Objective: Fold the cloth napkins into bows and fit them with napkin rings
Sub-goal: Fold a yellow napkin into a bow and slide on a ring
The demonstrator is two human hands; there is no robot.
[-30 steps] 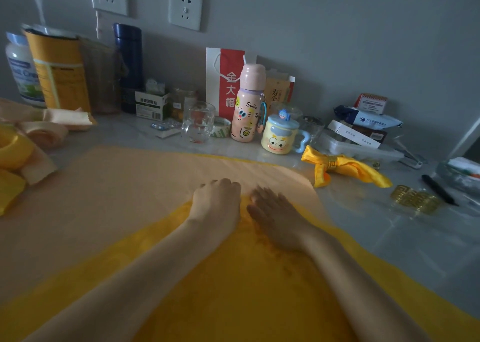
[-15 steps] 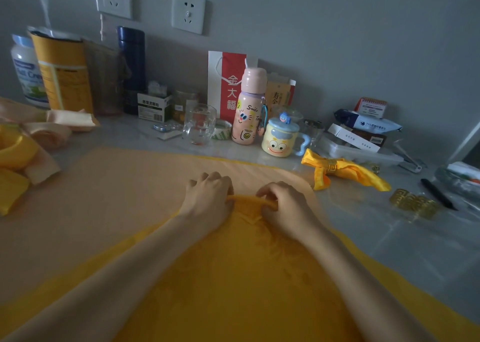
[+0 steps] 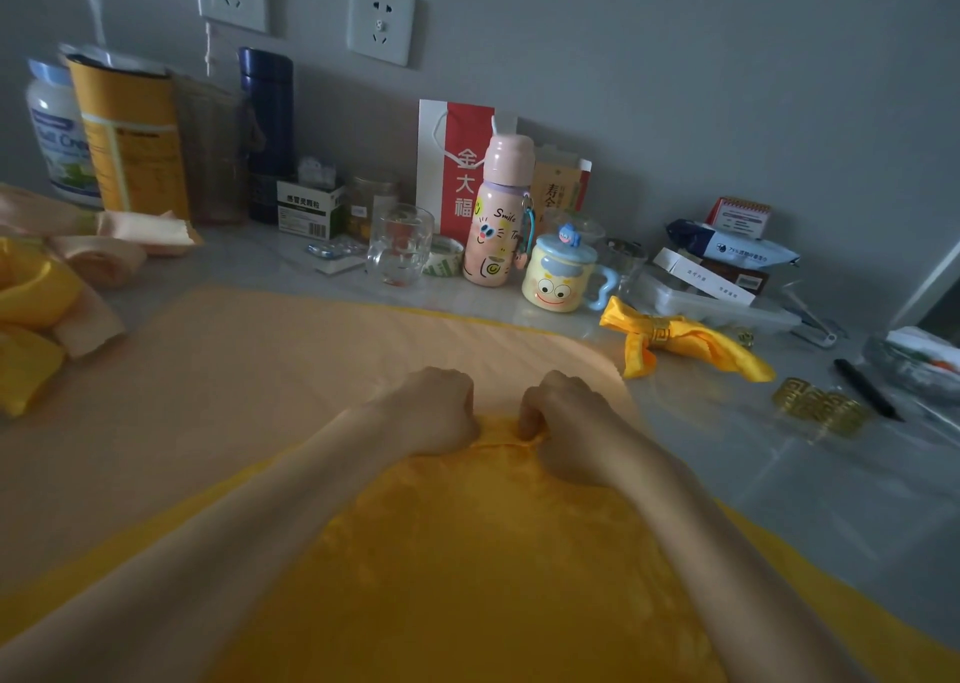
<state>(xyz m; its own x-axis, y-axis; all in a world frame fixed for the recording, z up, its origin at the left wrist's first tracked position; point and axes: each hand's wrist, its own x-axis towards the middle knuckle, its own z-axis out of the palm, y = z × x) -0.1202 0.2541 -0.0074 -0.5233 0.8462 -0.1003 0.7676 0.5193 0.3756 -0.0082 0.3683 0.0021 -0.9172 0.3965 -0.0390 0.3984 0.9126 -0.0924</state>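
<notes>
At the far left of the bench (image 3: pixel 779 500) lies a pile of rolled napkins (image 3: pixel 67 277), peach and yellow. A large peach cloth (image 3: pixel 249 402) is spread flat in the middle, and the yellow napkin (image 3: pixel 493 568) lies on top of it, reaching toward the near edge. The left hand (image 3: pixel 441 412) is curled into a loose fist at the napkin's far edge, fingers tucked down onto the fabric. Just beside it, the right hand (image 3: pixel 566 422) pinches the same edge between thumb and bent fingers, and a small raised fold runs between the two hands. Further right, a finished bow (image 3: pixel 696 344) of yellow cloth sits on the bare bench with a gold ring round its middle. Near it lie several loose napkin rings (image 3: pixel 821 409) and a black pen (image 3: pixel 865 389)
</notes>
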